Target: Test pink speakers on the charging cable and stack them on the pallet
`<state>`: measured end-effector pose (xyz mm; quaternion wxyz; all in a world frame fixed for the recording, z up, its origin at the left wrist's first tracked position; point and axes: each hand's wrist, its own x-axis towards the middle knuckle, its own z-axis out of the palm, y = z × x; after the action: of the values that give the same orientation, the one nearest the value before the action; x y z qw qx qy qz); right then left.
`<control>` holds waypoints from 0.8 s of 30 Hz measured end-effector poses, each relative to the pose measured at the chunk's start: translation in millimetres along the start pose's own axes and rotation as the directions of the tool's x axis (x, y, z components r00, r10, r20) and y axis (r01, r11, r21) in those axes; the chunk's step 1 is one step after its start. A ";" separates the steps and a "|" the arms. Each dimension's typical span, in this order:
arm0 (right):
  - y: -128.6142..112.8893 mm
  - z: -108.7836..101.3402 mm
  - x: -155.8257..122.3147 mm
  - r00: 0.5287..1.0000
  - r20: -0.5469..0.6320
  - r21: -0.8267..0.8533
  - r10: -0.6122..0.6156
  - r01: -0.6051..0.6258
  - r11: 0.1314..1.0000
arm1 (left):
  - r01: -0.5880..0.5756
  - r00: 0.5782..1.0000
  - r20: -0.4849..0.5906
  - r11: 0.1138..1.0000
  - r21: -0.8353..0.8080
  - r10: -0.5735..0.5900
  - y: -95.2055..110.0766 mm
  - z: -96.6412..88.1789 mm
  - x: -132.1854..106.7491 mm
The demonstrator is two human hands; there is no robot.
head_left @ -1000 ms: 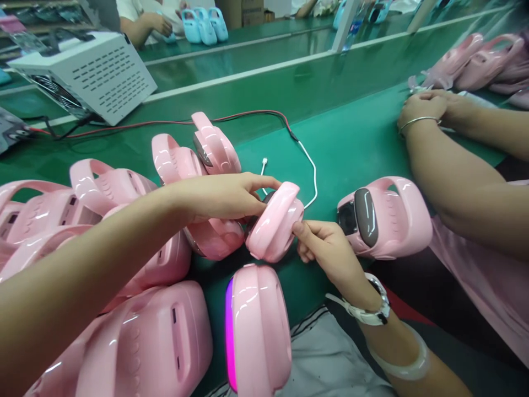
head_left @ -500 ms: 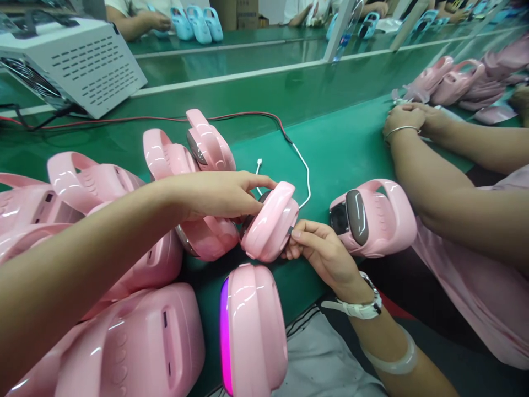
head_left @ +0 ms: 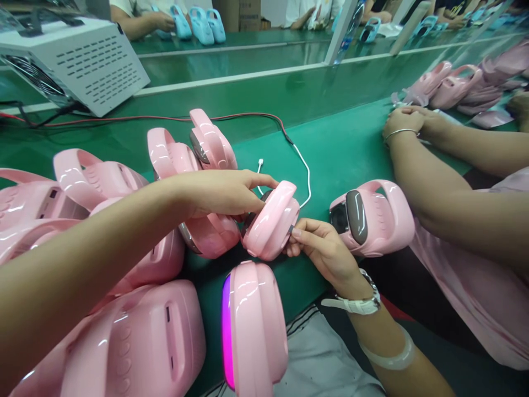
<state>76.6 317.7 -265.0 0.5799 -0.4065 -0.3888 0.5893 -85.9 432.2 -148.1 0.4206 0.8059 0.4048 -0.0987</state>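
While both hands close on it, one pink speaker sits at the centre of a crowded green bench.

Speaker: the pink speaker (head_left: 270, 229) rests on the green bench (head_left: 351, 149), tilted, its long axis running from lower left up to upper right, handle side uppermost.

Left hand: the left hand (head_left: 219, 193) reaches in from the speaker's left, fingers stretched over its upper edge and thumb below, a loose half-closed hold on the shell; it is the nearer hand and carries the grip.

Right hand: the right hand (head_left: 322, 248) comes from the speaker's lower right, fingers curled, thumb and forefinger pinched on a small dark piece (head_left: 291, 230) at the speaker's right end; what that piece is cannot be told.

Cable: a white cable (head_left: 308, 176) curves down just behind the speaker; whether it joins the pinched piece is hidden. Its loose plug (head_left: 260, 162) lies just beyond the speaker.

Neighbours: a second speaker (head_left: 372, 215), dark screen showing, lies just right of the held one; a lit speaker (head_left: 252, 325) with a magenta strip stands just in front; a pile of speakers (head_left: 103, 193) crowds its left.

Beyond: a white box (head_left: 82, 60) stands well behind and left of the speaker.

Co-worker: another person's arms (head_left: 446, 165) rest on the bench well to the speaker's right.
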 end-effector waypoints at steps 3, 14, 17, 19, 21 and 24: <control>-0.1 -0.1 -0.3 1.000 0.001 0.008 0.015 -0.015 1.000 | 0.011 1.000 -0.007 1.000 -0.025 -0.011 0.9 0.8 -1.1; -6.1 3.7 -0.8 0.998 -0.061 -0.179 0.005 -0.016 0.984 | -0.030 0.999 -0.041 0.998 0.064 0.032 -1.8 -0.3 -0.9; -8.7 2.6 -0.1 0.998 -0.068 -0.261 -0.018 0.000 0.965 | -0.037 0.998 -0.052 0.996 0.087 0.041 -2.0 -0.4 -0.4; -11.0 1.5 0.7 0.998 -0.062 -0.279 -0.018 0.000 0.960 | -0.029 0.999 -0.039 0.996 0.079 0.032 -1.7 -0.3 -0.1; -14.1 0.6 2.1 0.999 -0.048 -0.287 -0.007 -0.007 0.958 | -0.010 0.999 -0.038 0.996 0.087 0.013 -1.1 -0.1 -0.1; -19.2 -0.5 5.5 1.000 -0.009 -0.314 0.028 -0.029 0.949 | -0.008 0.998 -0.060 0.992 0.125 0.016 0.2 0.4 -0.4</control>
<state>84.1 323.8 -247.5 0.5002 -0.5006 -0.4704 0.5271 -86.0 431.6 -148.1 0.3575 0.8357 0.4057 -0.0965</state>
